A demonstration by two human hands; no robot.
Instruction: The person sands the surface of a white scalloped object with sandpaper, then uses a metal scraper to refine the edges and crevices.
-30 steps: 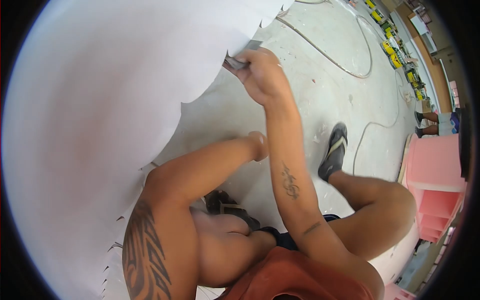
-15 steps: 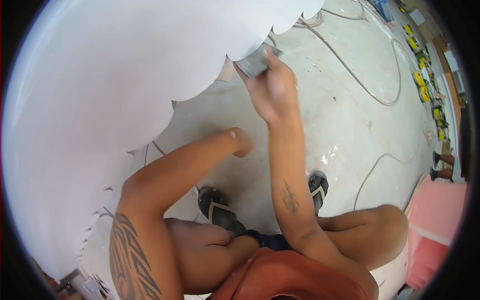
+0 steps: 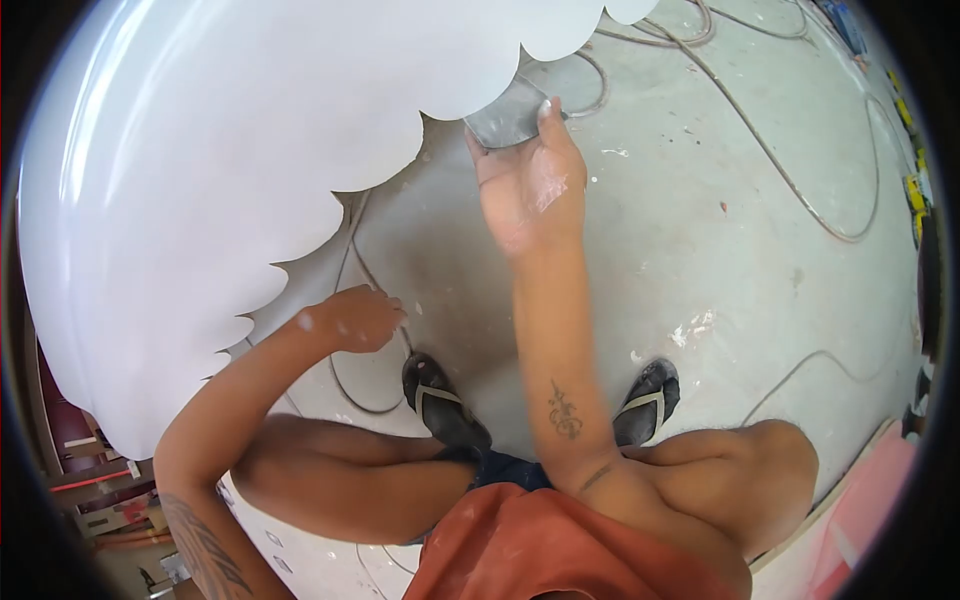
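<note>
Above and to the left spreads a large glossy white panel (image 3: 230,190) with a scalloped lower edge. My right hand (image 3: 535,195), palm up, grips a grey sheet of what looks like sandpaper (image 3: 510,115) between thumb and fingers. The sheet meets one of the scallops at the panel's edge, and part of it lies behind that edge. Over the floor below the panel, my left hand (image 3: 355,318) hangs with its fingers curled in a loose fist. Nothing shows in it, and it stays apart from the sheet.
Hoses (image 3: 760,160) loop across the pale floor (image 3: 680,260), and one runs by my left foot. My sandalled feet (image 3: 447,400) stand under me. A pink block (image 3: 870,500) is at lower right. Yellow-and-black items (image 3: 915,200) line the right edge; shelving (image 3: 110,515) stands lower left.
My left hand has moved left and down. My right hand keeps hold of the sheet and has shifted slightly down and left. The view has turned a little.
</note>
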